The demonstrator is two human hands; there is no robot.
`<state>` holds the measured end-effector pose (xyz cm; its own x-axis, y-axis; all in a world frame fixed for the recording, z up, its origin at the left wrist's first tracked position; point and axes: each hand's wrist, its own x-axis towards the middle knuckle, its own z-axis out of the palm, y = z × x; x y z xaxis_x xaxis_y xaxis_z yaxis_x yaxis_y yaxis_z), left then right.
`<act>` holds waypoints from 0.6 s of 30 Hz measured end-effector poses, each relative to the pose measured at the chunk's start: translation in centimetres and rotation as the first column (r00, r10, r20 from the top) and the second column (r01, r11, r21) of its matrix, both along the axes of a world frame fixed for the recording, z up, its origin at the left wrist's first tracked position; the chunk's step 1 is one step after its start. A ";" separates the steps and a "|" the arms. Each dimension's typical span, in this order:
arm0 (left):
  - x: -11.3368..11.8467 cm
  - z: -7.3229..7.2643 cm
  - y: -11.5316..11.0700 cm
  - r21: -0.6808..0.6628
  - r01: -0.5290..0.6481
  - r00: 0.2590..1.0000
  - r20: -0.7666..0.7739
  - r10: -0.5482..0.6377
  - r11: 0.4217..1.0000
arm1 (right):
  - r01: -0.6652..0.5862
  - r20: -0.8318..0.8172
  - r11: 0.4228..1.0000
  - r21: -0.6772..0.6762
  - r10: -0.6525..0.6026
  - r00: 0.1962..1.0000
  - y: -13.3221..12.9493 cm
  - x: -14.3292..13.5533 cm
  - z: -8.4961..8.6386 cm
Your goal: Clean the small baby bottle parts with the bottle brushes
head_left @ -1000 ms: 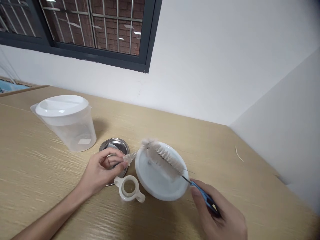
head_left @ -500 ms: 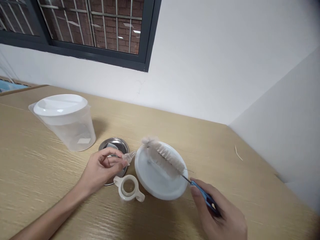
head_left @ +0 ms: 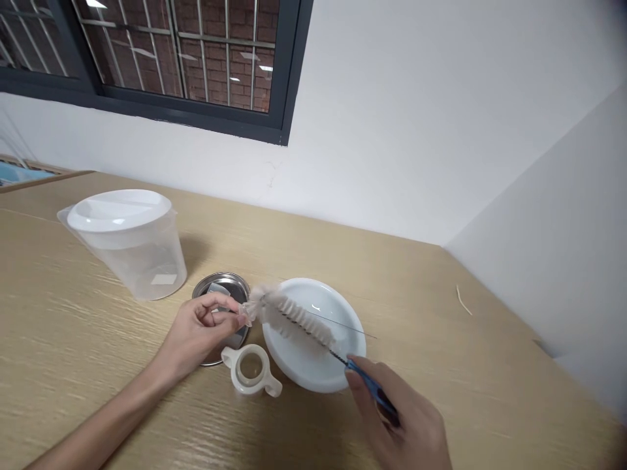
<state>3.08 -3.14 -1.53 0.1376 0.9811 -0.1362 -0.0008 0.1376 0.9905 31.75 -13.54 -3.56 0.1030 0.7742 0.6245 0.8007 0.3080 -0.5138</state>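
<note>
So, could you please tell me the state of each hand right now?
Left hand: closed, pinching a small translucent piece.
Right hand: closed, holding a long, blue-handled brush with pale bristles.

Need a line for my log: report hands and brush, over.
Left hand pinching clear piece. Right hand gripping brush by blue handle. Bristle tip overlapping clear piece in view, contact unclear. White bowl beneath brush.

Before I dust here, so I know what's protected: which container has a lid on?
The translucent pitcher, topped by its white lid; the white bowl, shallow steel dish and two-handled vessel show none.
</note>
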 end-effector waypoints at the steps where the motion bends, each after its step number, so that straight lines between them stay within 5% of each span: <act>1: 0.0 0.0 0.0 -0.006 -0.002 1.000 0.006 0.002 1.000 | 0.010 0.016 1.000 0.005 -0.010 1.000 0.1 0.0 0.0; 5: 0.0 0.0 0.1 0.000 -0.022 1.000 0.022 0.022 1.000 | 0.081 0.029 0.996 0.034 -0.082 0.996 0.1 0.1 0.2; 18: 0.0 -1.0 0.4 0.059 -0.029 0.998 0.063 0.026 0.998 | 0.001 0.019 0.999 0.039 -0.001 1.000 0.7 0.9 -0.1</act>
